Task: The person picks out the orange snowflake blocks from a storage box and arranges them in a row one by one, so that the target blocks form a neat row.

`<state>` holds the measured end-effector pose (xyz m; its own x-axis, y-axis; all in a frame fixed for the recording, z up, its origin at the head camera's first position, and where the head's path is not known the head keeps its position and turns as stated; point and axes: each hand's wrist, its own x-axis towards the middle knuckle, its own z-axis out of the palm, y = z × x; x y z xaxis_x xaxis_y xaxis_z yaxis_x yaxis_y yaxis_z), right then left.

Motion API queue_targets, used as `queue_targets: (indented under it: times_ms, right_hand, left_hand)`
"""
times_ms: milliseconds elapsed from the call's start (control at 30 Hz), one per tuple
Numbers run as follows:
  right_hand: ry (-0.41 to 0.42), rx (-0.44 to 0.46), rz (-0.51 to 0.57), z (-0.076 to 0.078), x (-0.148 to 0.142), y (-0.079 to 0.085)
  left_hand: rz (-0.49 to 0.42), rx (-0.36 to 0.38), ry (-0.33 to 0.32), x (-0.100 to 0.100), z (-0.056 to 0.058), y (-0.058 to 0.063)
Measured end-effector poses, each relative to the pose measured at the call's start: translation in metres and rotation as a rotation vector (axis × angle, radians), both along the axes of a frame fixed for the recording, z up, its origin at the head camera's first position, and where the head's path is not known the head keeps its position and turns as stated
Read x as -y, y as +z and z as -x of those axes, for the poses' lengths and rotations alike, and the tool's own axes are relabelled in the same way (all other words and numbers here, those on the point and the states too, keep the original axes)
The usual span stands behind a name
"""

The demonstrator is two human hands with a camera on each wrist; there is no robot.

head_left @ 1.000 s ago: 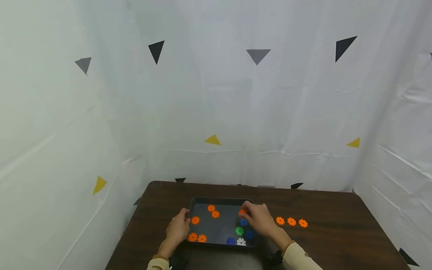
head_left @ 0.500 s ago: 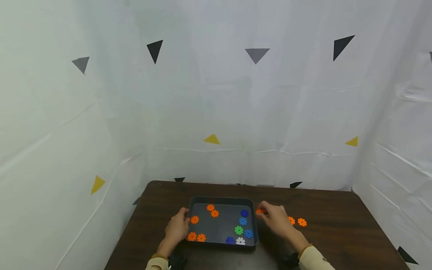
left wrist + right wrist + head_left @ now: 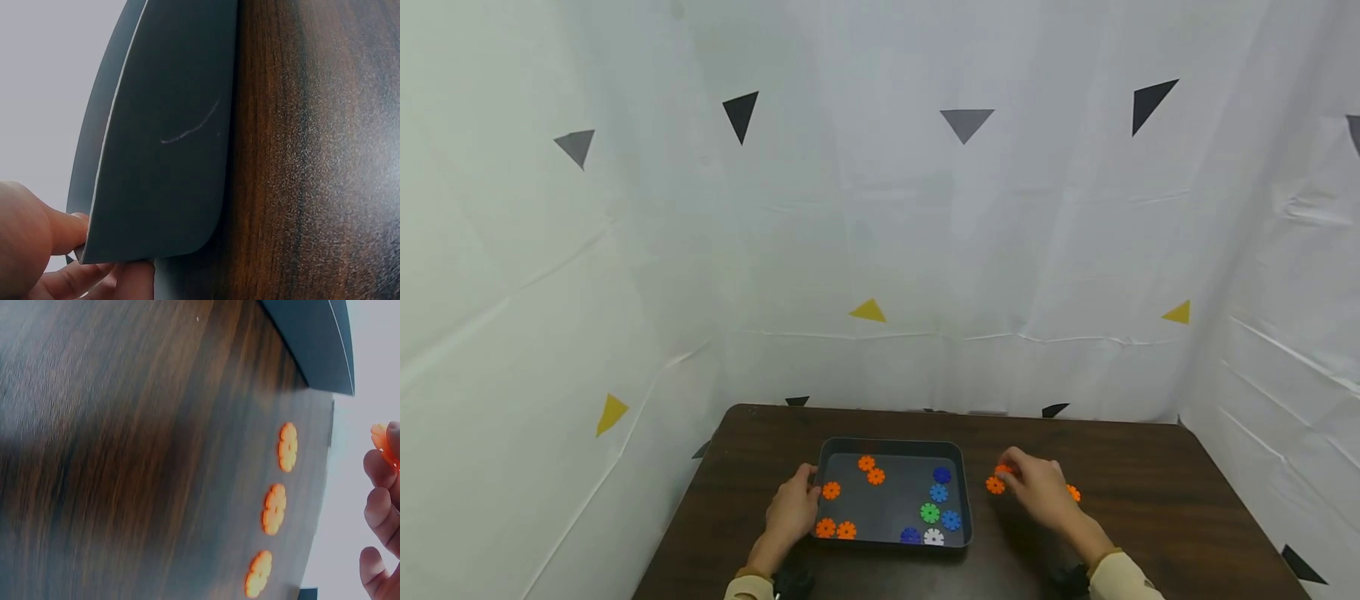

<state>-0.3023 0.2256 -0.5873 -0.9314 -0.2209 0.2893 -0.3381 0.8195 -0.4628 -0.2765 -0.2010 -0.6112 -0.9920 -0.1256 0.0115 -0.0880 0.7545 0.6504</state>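
In the head view my left hand (image 3: 793, 508) grips the left edge of a dark grey tray (image 3: 891, 545). Its thumb lies at the rim and its fingers under the edge in the left wrist view. My right hand (image 3: 1041, 492), over the table right of the tray, pinches an orange flower-shaped disc (image 3: 380, 439) between thumb and finger. Just left of those fingertips another orange disc (image 3: 995, 485) lies on the table. Three orange discs (image 3: 274, 509) form a row on the table in the right wrist view; in the head view the hand hides part of this row.
Several orange discs (image 3: 846, 530) lie in the tray's left half. At its right side are several blue discs (image 3: 942, 475), a green disc (image 3: 930, 512) and a white disc (image 3: 933, 537). A white sheet (image 3: 880, 208) with triangles hangs behind the brown table (image 3: 1150, 500).
My right hand has moved rightward from above the tray to the table, pinching an orange disc. An orange disc now shows on the table by its fingertips. The left hand stays on the tray.
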Motion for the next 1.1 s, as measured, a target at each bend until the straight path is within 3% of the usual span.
queue_targets:
  times_ms: [433,1100]
  right_hand:
    - [-0.045,0.015,-0.004,-0.003,-0.029,0.002]
    - [-0.106,0.044,-0.038,-0.011,-0.064,-0.012]
  left_hand:
    - [-0.012,-0.01,-0.012,0.001,-0.001,-0.001]
    - [-0.02,0.011,0.0,0.001,0.002,-0.004]
